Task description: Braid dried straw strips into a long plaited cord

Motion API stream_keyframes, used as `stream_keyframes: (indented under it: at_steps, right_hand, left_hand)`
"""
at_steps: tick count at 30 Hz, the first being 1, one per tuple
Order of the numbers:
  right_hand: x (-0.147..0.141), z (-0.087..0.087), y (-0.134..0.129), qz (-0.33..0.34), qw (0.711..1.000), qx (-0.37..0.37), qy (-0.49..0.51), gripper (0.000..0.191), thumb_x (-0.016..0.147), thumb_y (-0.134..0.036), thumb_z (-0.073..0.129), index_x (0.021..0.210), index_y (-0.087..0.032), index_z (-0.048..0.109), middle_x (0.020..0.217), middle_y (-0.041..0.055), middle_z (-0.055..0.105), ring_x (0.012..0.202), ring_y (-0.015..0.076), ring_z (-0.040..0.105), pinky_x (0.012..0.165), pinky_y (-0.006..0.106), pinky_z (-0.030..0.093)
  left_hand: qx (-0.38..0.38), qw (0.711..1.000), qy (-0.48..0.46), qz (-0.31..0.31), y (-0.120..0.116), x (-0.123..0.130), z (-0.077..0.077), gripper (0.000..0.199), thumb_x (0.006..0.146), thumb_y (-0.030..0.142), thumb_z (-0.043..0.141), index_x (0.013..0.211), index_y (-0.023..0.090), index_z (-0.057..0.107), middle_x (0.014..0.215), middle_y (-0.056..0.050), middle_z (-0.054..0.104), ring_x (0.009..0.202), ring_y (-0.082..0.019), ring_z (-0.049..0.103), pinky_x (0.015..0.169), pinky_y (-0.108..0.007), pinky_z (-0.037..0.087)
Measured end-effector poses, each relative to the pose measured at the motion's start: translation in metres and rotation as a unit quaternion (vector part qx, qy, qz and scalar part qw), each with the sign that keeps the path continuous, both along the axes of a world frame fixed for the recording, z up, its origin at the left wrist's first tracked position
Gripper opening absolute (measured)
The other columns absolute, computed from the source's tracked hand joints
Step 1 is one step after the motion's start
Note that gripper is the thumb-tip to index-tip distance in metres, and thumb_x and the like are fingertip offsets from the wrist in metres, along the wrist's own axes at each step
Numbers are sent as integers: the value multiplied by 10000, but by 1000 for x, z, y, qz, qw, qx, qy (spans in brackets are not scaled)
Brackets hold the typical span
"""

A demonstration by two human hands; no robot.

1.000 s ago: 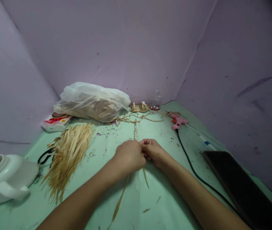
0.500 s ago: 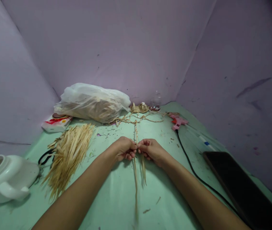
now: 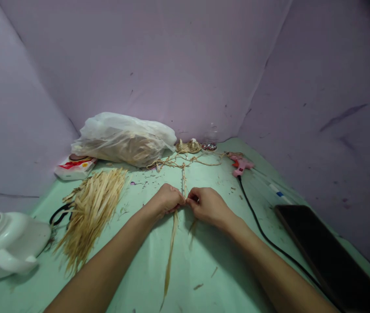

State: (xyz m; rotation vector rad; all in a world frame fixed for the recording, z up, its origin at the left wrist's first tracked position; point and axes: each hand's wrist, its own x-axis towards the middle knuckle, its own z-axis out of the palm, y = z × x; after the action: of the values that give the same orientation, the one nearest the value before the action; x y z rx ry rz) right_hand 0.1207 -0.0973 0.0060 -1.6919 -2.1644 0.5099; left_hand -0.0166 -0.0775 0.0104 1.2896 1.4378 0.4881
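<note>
Both hands meet at the near end of a thin braided straw cord (image 3: 184, 177), which runs away from me along the green tabletop. My left hand (image 3: 169, 199) is closed, its thumb and fingers pinching the cord's end. From below it a long loose straw strand (image 3: 170, 256) trails toward me. My right hand (image 3: 206, 204) pinches the cord at the same spot, fingertips almost touching the left ones. Shorter strand ends (image 3: 192, 226) hang blurred beneath the right hand. The exact crossing of the strands is hidden by the fingers.
A bundle of dry straw strips (image 3: 95, 208) lies on the left over black-handled scissors (image 3: 60, 214), beside a white ceramic pot (image 3: 18, 243). Behind are a plastic bag (image 3: 126, 139) and tangled cord (image 3: 168, 163). Rightward lie a pink glue gun (image 3: 242, 165), its cable and a dark phone-like slab (image 3: 322, 248).
The long strand has swung leftward below my left hand. My right hand has turned over, knuckles up, and the shorter ends beneath it show less. The view has shifted slightly.
</note>
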Motion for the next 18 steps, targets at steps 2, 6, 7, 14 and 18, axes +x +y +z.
stream_keyframes:
  at_steps: [2,6,7,14,18]
  right_hand:
    - [-2,6,-2,-19,999,-27,-17,173,715,-273,516,717,-176,659,660,48,646,570,129,514,492,232,267]
    - [-7,14,-7,-42,995,-84,-19,182,698,-293,533,708,-177,673,649,53,650,556,128,522,467,229,258]
    - [-9,15,-9,-46,995,-89,-18,176,691,-285,533,701,-179,673,645,50,650,552,127,520,462,227,254]
    - [-20,15,-19,-23,997,-67,-37,193,680,-234,488,665,-178,672,614,53,637,509,114,487,455,229,227]
    - [-23,13,-21,19,996,-63,-54,180,661,-179,485,628,-161,661,596,57,624,491,104,469,455,229,226]
  left_hand:
    - [0,1000,11,7,-1,1,0,58,522,104,498,478,131,474,341,43,369,289,-51,276,325,-197,162]
    - [-5,1000,19,24,-4,5,3,100,524,102,483,440,136,441,313,44,338,282,-49,259,332,-199,156]
    - [-12,999,16,27,-4,6,5,119,528,103,474,425,139,427,300,44,326,277,-47,251,332,-199,150]
    - [-80,996,-10,25,-1,0,2,121,515,141,484,414,140,416,304,44,313,289,-37,252,340,-182,127]
    - [-50,999,14,-15,3,-6,-4,70,485,162,545,477,121,489,340,48,339,322,-38,268,345,-177,131]
